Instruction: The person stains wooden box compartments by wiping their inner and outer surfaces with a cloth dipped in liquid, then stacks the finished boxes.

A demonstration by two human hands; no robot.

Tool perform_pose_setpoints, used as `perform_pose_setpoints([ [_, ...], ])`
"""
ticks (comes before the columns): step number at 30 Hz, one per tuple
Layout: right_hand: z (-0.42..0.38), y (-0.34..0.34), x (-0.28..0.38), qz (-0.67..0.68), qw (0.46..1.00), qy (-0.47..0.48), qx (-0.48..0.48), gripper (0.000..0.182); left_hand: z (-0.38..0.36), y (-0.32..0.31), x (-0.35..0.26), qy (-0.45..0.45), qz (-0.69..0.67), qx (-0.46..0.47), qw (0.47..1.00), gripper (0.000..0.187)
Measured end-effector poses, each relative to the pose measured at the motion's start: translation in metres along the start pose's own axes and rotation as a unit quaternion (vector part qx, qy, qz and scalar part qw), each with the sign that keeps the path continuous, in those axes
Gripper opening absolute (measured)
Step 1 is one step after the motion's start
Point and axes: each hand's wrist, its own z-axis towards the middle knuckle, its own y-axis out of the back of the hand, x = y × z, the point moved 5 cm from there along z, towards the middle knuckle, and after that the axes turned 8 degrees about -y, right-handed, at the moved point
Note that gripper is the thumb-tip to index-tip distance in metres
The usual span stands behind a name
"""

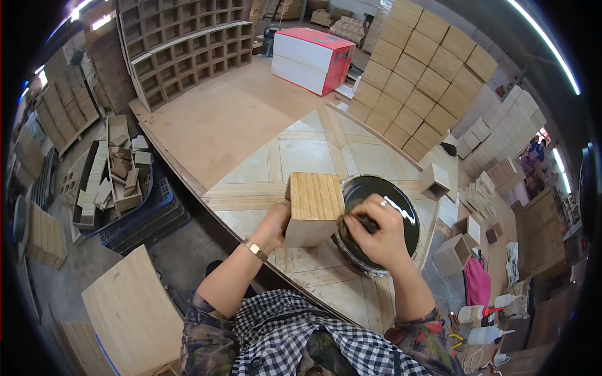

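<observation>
A wooden box (pixel 317 197) stands in front of me on the tabletop, its upper face yellower and more strongly grained than its pale side. My left hand (pixel 272 225) grips it from the left, the fingers partly hidden behind it. Close to its right side, my right hand (pixel 380 229) is closed around a dark, wet-looking wad (pixel 369 224), over the near left part of a round tub (pixel 362 183). Dark, glossy liquid (pixel 394 202) fills much of this tub. The exact kind of wad cannot be made out.
Stacked wooden boxes (pixel 417 78) rise at the back right, and a cubbyhole rack (pixel 188 59) at the back left. A red and white carton (pixel 307 59) sits between them. Small open boxes (pixel 453 254) and squeeze bottles (pixel 483 335) lie right. Blue crates (pixel 147 213) hold scraps left.
</observation>
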Motion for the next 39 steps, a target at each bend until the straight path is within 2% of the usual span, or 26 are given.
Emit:
perform_pose_setpoints([
  [3,-0.025,0.009,-0.009,0.033,0.999,-0.025,-0.035,0.01,-0.028,-0.009,-0.026,0.009,0.17,-0.041,0.985,0.038],
  [6,-0.049,0.012,-0.029,0.069,0.993,-0.069,-0.058,0.011,-0.032,0.022,-0.04,-0.031,0.313,-0.038,0.949,0.033],
  [7,-0.056,0.011,-0.038,0.083,0.991,-0.083,-0.065,0.011,-0.037,0.03,-0.052,-0.142,0.436,-0.062,0.887,0.032],
  [8,-0.062,0.009,-0.044,0.097,0.988,-0.098,-0.07,0.011,-0.047,0.034,-0.061,-0.247,0.545,-0.083,0.797,0.032],
  [9,-0.067,0.006,-0.049,0.121,0.983,-0.124,-0.064,0.01,-0.057,0.031,-0.067,-0.342,0.638,-0.101,0.682,0.033],
  [12,-0.072,-0.007,-0.047,0.15,0.979,-0.129,-0.045,0.01,-0.077,0.001,-0.076,-0.557,0.695,0.0,0.455,0.035],
  [16,-0.07,-0.014,-0.034,0.164,0.983,-0.083,-0.018,0.009,-0.072,-0.008,-0.058,-0.579,0.747,0.132,0.298,0.027],
  [19,-0.072,-0.013,-0.036,0.163,0.982,-0.089,-0.022,0.009,-0.06,-0.004,-0.048,-0.579,0.744,0.156,0.294,0.024],
  [22,-0.075,-0.011,-0.042,0.17,0.979,-0.111,-0.026,0.009,-0.053,-0.008,-0.048,-0.595,0.684,0.173,0.384,0.028],
  [25,-0.076,-0.009,-0.047,0.189,0.972,-0.135,-0.031,0.009,-0.051,-0.015,-0.049,-0.532,0.646,0.123,0.534,0.03],
  [28,-0.074,-0.012,-0.05,0.193,0.97,-0.144,-0.022,0.01,-0.048,0.0,-0.022,-0.392,0.474,0.109,0.781,0.033],
  [29,-0.073,-0.014,-0.049,0.192,0.971,-0.14,-0.017,0.01,-0.047,0.008,-0.009,-0.329,0.453,0.084,0.824,0.031],
  [33,-0.067,-0.027,-0.038,0.171,0.982,-0.085,0.011,0.013,-0.043,0.031,0.029,-0.242,0.366,0.071,0.896,0.03],
  [36,-0.063,-0.043,-0.015,0.13,0.989,0.008,0.074,0.015,-0.044,0.027,0.024,-0.253,0.401,0.073,0.878,0.03],
  [39,-0.067,-0.064,0.005,-0.017,0.986,0.09,0.14,0.016,-0.049,0.021,0.019,-0.286,0.421,0.063,0.859,0.031],
])
